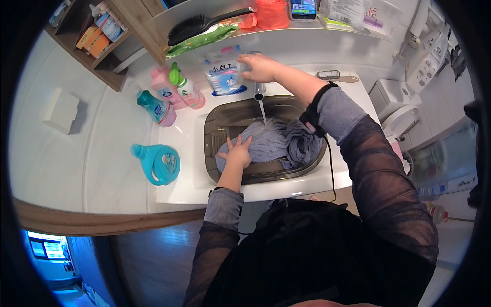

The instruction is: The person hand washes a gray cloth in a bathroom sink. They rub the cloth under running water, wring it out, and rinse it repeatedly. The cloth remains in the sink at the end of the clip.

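A wet blue-grey cloth [268,144] lies bunched in a dark translucent plastic basin [268,178] set in the white sink, its right end coiled. My left hand [237,153] rests with spread fingers on the cloth's left part. Water runs from the chrome faucet [259,92] onto the cloth. My right hand [259,68] is raised at the top of the faucet, fingers extended over its handle, which is largely hidden; whether the fingers touch it I cannot tell. Just left of that hand stands a white and blue plastic packet [225,78].
Left of the basin stand a turquoise detergent jug [163,164], a teal bottle [155,108], a pink bottle [168,86] and a green-topped pump bottle [188,89]. A scrub brush [330,75] lies at the back right. Above hangs a shelf [303,30] holding a black hairbrush [199,26].
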`<state>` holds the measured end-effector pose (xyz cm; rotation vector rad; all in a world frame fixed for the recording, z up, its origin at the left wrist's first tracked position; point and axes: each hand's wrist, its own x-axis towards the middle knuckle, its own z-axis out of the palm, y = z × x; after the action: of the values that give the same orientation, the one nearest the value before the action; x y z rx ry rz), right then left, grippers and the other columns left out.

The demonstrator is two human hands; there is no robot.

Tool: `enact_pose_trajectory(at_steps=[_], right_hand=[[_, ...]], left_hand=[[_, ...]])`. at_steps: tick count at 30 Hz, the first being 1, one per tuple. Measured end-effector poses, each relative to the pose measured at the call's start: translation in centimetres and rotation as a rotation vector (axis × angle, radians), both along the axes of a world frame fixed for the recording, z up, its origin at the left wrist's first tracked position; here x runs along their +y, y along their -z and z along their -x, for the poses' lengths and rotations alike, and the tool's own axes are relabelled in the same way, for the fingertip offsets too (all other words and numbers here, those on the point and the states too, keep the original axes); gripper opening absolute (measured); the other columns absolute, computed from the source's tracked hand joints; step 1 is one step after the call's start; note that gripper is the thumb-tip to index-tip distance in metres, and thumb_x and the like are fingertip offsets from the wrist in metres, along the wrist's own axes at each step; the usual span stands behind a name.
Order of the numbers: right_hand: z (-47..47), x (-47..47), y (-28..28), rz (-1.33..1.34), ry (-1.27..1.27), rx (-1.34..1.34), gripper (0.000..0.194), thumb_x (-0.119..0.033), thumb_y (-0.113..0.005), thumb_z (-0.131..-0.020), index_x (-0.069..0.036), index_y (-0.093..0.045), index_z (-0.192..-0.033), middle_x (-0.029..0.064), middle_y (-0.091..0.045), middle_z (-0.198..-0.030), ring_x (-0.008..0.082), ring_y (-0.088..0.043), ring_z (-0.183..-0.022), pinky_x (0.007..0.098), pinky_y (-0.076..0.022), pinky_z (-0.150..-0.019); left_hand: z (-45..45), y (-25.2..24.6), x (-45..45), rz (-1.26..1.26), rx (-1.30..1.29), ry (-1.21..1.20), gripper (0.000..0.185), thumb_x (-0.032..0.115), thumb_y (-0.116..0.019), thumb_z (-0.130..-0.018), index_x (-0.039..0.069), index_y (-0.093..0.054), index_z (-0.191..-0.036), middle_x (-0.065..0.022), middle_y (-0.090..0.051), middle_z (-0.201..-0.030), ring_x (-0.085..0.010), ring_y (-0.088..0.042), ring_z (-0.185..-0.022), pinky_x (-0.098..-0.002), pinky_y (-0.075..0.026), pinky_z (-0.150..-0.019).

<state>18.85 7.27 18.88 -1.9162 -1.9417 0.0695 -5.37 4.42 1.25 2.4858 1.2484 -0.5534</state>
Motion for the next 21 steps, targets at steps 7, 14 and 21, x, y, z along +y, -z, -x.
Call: enact_pose_trajectory(at_steps=[7, 14, 21], right_hand=[[-5.5, -6.1, -1.7, -0.227, -0.055, 0.0, 0.039, -0.024, -0.062, -0.086, -0.009, -0.062, -0.122, 0.0134, -0.068, -0.114, 0.0322, -0.064, -0.105, 0.0418, -0.0506, -0.092], [-5.0, -13.5, 5.7, 0.11, -0.034, 0.152, 0.014, -0.019, -0.064, -0.083, -0.009, -0.07, -0.091, 0.0141, -0.07, -0.091, 0.0325, -0.067, -0.087, 0.0417, -0.0539, -0.077], [0.7, -24.2, 12.9, 0.154, -0.028, 0.456, 0.016, -0.012, -0.069, -0.082, -0.005, -0.07, -0.097, 0.0131, -0.068, -0.09, 0.0289, -0.066, -0.083, 0.0371, -0.0538, -0.075]], left_hand=[[0.1, -1.4, -1.0, 0.035, -0.065, -0.059, 0.085, 0.002, -0.057, -0.08, 0.041, -0.033, -0.151, 0.0006, -0.013, -0.165, -0.0345, -0.004, -0.152, -0.0785, -0.01, -0.108], [-0.2, -0.8, -0.8, 0.016, -0.083, -0.085, 0.084, 0.002, -0.054, -0.079, 0.042, -0.035, -0.15, 0.0007, -0.014, -0.165, -0.0346, -0.004, -0.152, -0.0784, -0.01, -0.108], [0.1, 0.0, -0.6, -0.054, -0.061, -0.037, 0.085, 0.018, -0.073, -0.08, 0.042, -0.032, -0.15, 0.001, -0.016, -0.164, -0.037, -0.007, -0.151, -0.0795, -0.019, -0.105]])
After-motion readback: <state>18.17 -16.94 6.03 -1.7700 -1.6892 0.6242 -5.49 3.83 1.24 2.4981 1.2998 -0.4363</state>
